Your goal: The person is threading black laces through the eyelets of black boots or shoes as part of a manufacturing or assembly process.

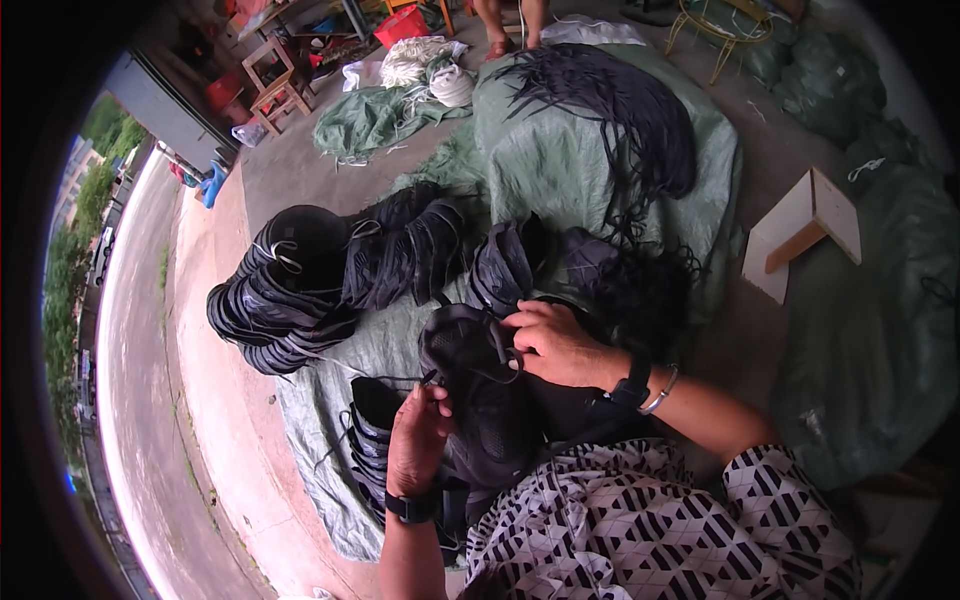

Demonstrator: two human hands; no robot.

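A black shoe upper rests across my lap, its opening turned away from me. My left hand is closed in a pinch at its left side, with a thin black shoelace between thumb and fingertips. On the other side, my right hand has its fingers bent over the upper's edge, thumb against them; a loop of lace hangs just below the thumb. What lies under the right fingers is partly hidden. Close to the left hand stands a nested stack of black uppers.
More stacked black uppers sit on a green woven sheet ahead and left. A pile of black laces drapes over a covered mound. To the right are an opened cardboard piece and green sacks. Another person's legs show at the far edge.
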